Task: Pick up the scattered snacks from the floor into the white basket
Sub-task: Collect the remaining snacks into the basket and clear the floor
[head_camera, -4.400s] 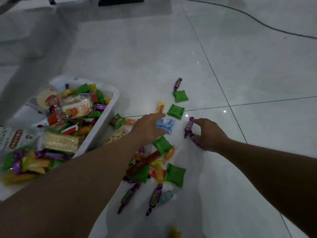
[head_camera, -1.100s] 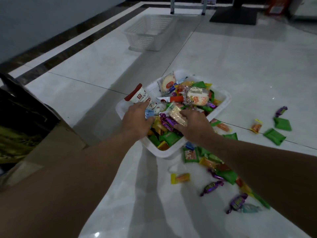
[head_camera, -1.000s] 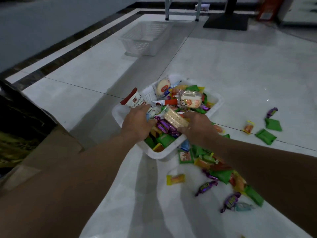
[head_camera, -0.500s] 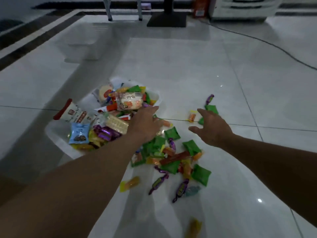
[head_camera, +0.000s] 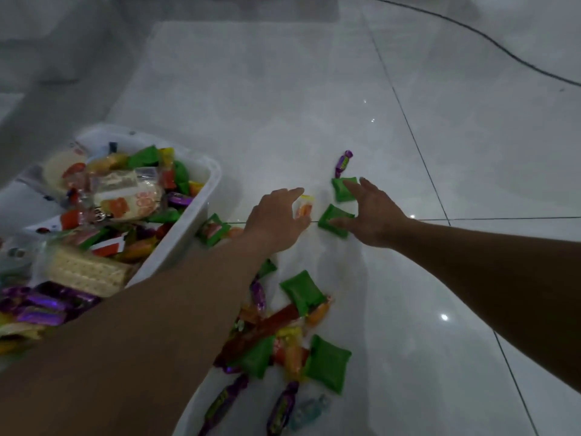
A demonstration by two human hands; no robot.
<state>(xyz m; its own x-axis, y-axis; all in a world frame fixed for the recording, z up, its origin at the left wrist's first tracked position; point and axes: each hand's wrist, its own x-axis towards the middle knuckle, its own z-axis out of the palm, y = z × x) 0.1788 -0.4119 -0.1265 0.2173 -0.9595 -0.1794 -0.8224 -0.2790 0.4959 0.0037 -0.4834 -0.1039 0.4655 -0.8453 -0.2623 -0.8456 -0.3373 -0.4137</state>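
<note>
L hand (head_camera: 276, 220) mid-frame, fingers wide, index + thumb either side of orange candy (head_camera: 304, 209), no grip yet. R hand (head_camera: 372, 215) beside it, fingers spread wide, tips on upper green packet (head_camera: 339, 194) + lower green packet (head_camera: 332, 230). White basket (head_camera: 206, 196) at left, heaped; snack pile (head_camera: 283, 338) lower centre. Risks: glossy floor (head_camera: 314, 105), so packets may skid away; two per grab, so one may drop; overfull basket may spill.

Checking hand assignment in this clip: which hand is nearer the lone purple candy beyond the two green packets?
Right. The right hand touches the green packet beside the purple candy; the left hand is farther left, by the orange packet.
</note>
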